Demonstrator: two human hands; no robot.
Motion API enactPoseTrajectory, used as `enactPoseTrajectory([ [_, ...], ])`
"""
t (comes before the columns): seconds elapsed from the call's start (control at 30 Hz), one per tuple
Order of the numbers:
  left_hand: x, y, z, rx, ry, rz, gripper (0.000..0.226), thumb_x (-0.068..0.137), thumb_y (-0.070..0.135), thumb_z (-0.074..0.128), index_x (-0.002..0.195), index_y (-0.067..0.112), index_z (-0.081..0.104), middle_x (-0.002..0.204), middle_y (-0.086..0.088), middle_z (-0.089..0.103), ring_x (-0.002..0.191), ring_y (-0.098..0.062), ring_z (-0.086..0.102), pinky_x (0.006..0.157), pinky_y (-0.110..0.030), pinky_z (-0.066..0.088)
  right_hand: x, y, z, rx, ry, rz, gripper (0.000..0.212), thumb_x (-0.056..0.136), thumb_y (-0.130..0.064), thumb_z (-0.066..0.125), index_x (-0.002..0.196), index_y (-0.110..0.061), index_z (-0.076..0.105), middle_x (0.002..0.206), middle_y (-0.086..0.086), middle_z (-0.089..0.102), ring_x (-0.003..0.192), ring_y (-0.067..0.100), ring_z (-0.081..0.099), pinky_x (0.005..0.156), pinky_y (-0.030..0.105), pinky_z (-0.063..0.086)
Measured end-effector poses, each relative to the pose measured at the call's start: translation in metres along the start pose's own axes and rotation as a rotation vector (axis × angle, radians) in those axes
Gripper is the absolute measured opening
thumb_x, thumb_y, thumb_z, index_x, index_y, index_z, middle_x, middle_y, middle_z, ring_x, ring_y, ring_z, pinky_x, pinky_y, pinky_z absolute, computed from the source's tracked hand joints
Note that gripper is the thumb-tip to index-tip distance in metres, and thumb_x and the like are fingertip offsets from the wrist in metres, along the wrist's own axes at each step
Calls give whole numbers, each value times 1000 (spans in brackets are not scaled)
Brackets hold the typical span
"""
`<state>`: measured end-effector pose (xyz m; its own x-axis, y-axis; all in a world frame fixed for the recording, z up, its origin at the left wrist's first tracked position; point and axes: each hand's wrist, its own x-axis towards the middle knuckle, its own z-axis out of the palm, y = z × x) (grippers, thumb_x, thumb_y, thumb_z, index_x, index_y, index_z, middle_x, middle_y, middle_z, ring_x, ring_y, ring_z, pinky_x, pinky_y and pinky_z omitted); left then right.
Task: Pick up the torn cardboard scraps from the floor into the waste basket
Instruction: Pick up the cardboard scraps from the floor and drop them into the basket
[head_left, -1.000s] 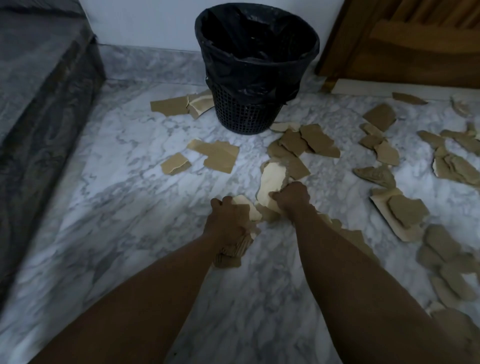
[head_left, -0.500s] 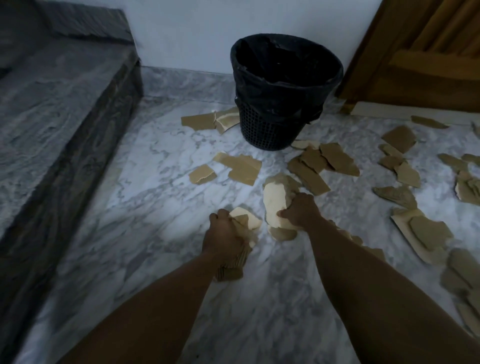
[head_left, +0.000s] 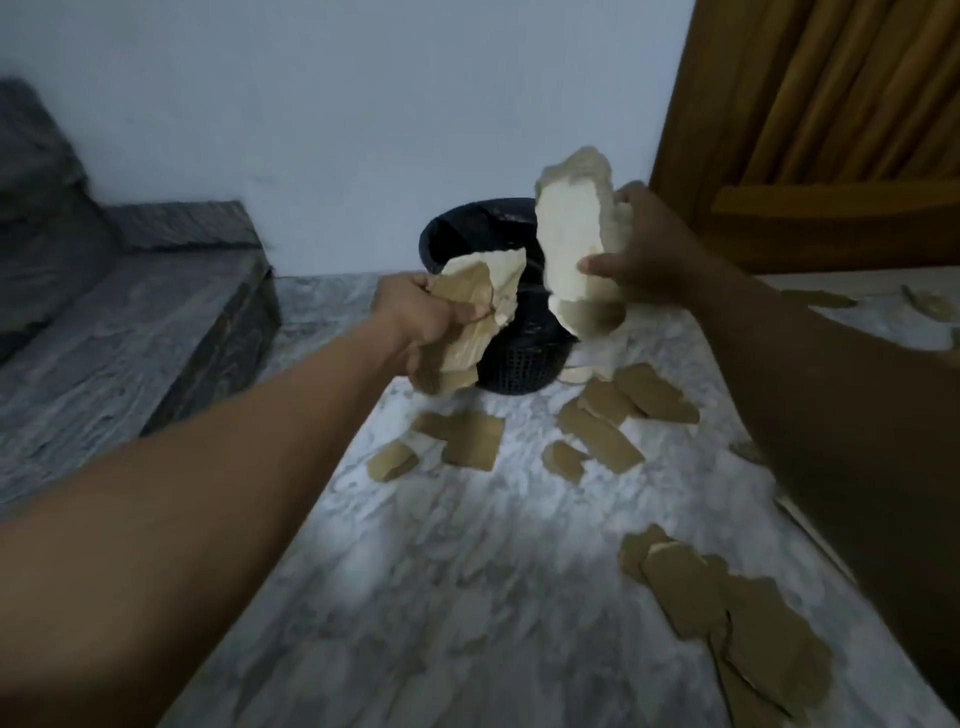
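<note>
Loose scraps (head_left: 727, 613) lie on the floor (head_left: 467, 571), near right; left grip (head_left: 426, 317) is clenched round a brown wad (head_left: 462, 338); right grip (head_left: 644, 249) pinches a pale scrap (head_left: 571, 244), long axis upright, held higher; waste basket (head_left: 519, 364) sits just beyond, between both; likely next: reach forward over the rim; no legible writing.

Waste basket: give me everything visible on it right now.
The waste basket is black, round and upright on the marble floor near the white wall. A black liner covers its rim; the lower wall is mesh, plastic by its look. The scraps held in the left hand and right hand hide much of it. Contents not visible.
</note>
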<state>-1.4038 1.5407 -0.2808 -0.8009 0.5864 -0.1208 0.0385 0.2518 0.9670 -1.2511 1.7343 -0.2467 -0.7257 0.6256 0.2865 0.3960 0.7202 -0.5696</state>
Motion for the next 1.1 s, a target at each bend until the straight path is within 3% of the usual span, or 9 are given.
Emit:
enactPoseTrajectory([
  [0.13,26,48,9,5,118,77,35,64,21,92,89,16,67,87,0,69,73,-13,68,61,-28,60,30,-11,8,362,172,147,85,86,-23,76,151,-19,21,129,3,46,120,19,46,91,26,38],
  [0.23,51,64,24,-12,256,143,58,63,39,88,109,14,62,101,-2,68,87,-21,68,76,-37,60,48,-19,22,596,329,299,85,95,-21,63,158,-23,5,147,7,44,130,26,47,100,33,41],
  [0.33,82,73,46,25,421,226,45,86,35,65,119,13,46,92,5,53,78,-10,56,76,-31,54,63,-24,41,743,504,406,72,99,-18,45,157,-24,3,137,10,55,105,25,60,78,30,44],
  [0.43,102,85,81,119,516,344,28,98,31,49,115,13,39,90,7,45,76,-9,50,74,-29,48,76,-22,59,761,608,379,70,100,-14,43,157,-25,3,145,11,48,111,28,61,74,26,40],
  [0.53,118,86,107,158,429,265,38,97,40,49,119,13,35,112,-4,51,104,-22,57,87,-36,49,90,-10,85,680,382,283,76,101,-16,47,158,-25,-3,148,12,44,125,30,54,84,31,44],
  [0.6,130,76,117,225,322,55,82,89,62,50,143,6,24,140,-14,44,125,-32,49,102,-43,45,96,6,94,570,146,280,84,99,-26,54,158,-21,-5,151,13,42,131,32,49,98,38,45],
  [0.67,138,63,112,288,269,-34,104,82,78,43,152,8,14,151,-15,34,133,-35,41,107,-48,40,100,19,100,498,118,368,79,99,-30,55,159,-14,6,155,13,37,138,30,41,108,37,38],
  [0.93,171,-11,41,384,370,165,84,80,78,42,137,17,40,133,-8,54,121,-29,53,104,-48,43,118,49,104,394,292,301,44,101,-23,54,143,-12,47,139,9,56,124,22,55,93,20,38],
  [1.1,157,-76,14,425,410,72,61,87,72,37,121,22,48,109,-1,63,108,-28,59,101,-51,40,93,33,107,152,88,91,39,99,-24,55,136,-10,53,129,14,62,115,29,59,98,37,49],
])
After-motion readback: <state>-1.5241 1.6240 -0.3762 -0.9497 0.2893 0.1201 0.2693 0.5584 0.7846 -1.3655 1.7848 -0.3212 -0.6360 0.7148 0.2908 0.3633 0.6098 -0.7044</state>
